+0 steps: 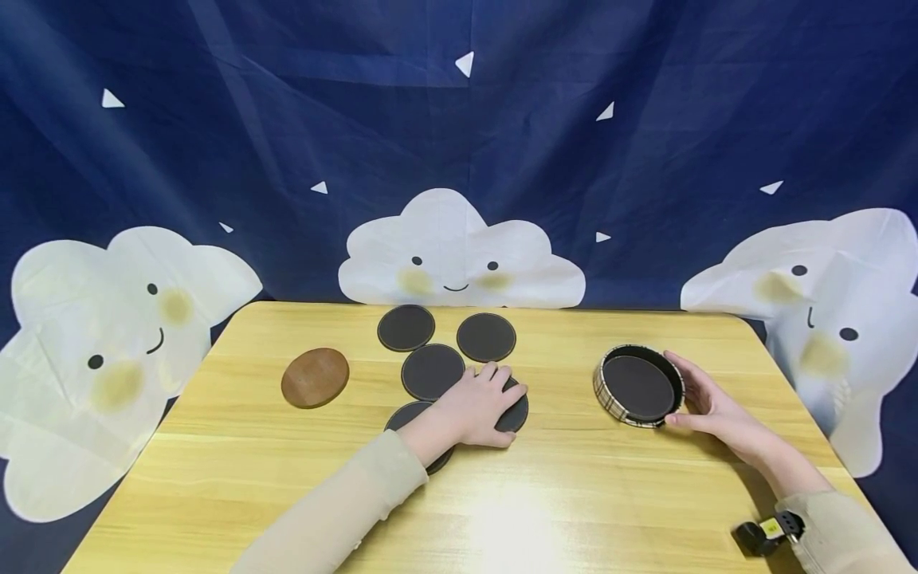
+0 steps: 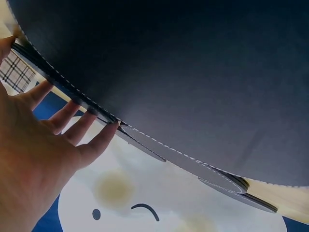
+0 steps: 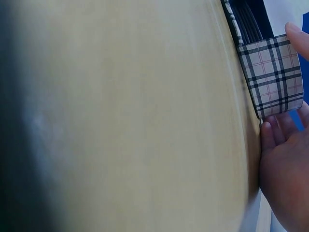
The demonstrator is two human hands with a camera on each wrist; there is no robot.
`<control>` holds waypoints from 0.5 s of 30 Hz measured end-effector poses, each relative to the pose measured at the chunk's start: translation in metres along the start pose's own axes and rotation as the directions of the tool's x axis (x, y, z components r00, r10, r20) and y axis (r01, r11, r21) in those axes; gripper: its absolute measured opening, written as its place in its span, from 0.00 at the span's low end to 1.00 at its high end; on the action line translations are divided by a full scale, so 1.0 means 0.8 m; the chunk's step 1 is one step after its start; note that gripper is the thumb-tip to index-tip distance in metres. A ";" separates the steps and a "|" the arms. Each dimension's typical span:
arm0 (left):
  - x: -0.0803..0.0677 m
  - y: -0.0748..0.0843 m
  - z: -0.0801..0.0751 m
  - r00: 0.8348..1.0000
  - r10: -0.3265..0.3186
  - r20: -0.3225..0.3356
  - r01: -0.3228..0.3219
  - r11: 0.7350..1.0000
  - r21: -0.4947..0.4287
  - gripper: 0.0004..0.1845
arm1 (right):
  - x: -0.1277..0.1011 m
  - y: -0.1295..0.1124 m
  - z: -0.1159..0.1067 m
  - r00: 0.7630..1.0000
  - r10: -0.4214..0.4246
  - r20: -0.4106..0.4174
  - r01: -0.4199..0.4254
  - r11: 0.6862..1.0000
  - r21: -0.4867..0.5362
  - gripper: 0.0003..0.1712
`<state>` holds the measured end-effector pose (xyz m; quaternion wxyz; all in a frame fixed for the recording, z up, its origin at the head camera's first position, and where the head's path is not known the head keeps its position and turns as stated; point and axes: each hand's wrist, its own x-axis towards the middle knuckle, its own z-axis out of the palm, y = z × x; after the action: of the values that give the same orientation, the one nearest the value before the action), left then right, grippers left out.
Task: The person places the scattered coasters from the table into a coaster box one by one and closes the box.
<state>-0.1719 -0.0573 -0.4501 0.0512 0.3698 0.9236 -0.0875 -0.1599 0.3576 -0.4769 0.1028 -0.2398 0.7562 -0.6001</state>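
Observation:
In the head view my left hand [image 1: 473, 406] lies over a round black coaster [image 1: 513, 410], its fingers spread across the disc and its thumb at the near edge. The left wrist view shows the fingertips of that hand [image 2: 43, 150] at the coaster's thin rim. My right hand [image 1: 717, 414] grips the right side of a round plaid coaster holder [image 1: 614, 400], thumb in front and fingers behind. A black disc [image 1: 638, 387] shows inside the holder. In the right wrist view the plaid wall [image 3: 273, 75] has a gap, with stacked dark edges visible in it.
More black coasters lie flat around my left hand: one [image 1: 406, 328] at the back, one [image 1: 486, 337] beside it, one [image 1: 433, 371] in the middle, and another partly under my left wrist. A brown disc [image 1: 315, 378] lies at the left of the wooden table [image 1: 237, 470].

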 end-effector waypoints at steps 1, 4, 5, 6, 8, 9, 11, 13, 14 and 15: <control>0.000 0.000 0.000 1.000 0.001 -0.004 -0.001 1.000 0.001 0.41 | 0.000 0.000 0.000 1.000 0.002 0.000 -0.002 1.000 -0.004 0.56; 0.001 0.001 0.000 1.000 0.004 -0.017 -0.004 1.000 -0.003 0.41 | -0.001 0.000 0.000 1.000 0.007 -0.006 -0.007 1.000 -0.020 0.56; 0.002 0.001 0.000 1.000 0.006 -0.024 -0.006 1.000 -0.008 0.40 | -0.001 0.000 0.000 1.000 0.008 -0.008 -0.008 1.000 -0.026 0.57; 0.002 0.002 0.000 0.999 0.008 -0.031 -0.009 1.000 -0.013 0.40 | -0.001 0.001 0.000 1.000 0.009 -0.010 -0.009 0.999 -0.031 0.57; 0.002 0.003 -0.002 0.999 0.014 -0.045 -0.015 1.000 -0.021 0.40 | -0.002 0.001 0.000 1.000 0.010 -0.014 -0.011 0.999 -0.039 0.57; 0.003 0.003 -0.003 0.998 0.018 -0.055 -0.019 1.000 -0.022 0.39 | -0.002 0.002 0.000 1.000 0.011 -0.015 -0.012 0.999 -0.041 0.57; 0.005 0.004 -0.005 0.997 0.026 -0.072 -0.028 0.999 -0.019 0.39 | -0.002 0.002 0.000 1.000 0.012 -0.017 -0.013 0.999 -0.042 0.57; 0.007 0.005 -0.007 0.996 0.033 -0.086 -0.034 0.999 -0.009 0.39 | -0.001 0.002 0.000 1.000 0.013 -0.017 -0.014 0.999 -0.041 0.57; 0.008 0.005 -0.009 0.995 0.036 -0.091 -0.037 0.999 -0.004 0.39 | -0.001 0.002 0.000 1.000 0.013 -0.017 -0.014 0.999 -0.041 0.57; 0.009 0.006 -0.009 0.994 0.039 -0.098 -0.039 0.999 0.000 0.39 | -0.001 0.001 0.001 1.000 0.013 -0.016 -0.014 0.999 -0.041 0.57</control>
<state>-0.1743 -0.0478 -0.4444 0.0079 0.3916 0.9177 -0.0671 -0.1595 0.3576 -0.4780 0.0959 -0.2321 0.7708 -0.5855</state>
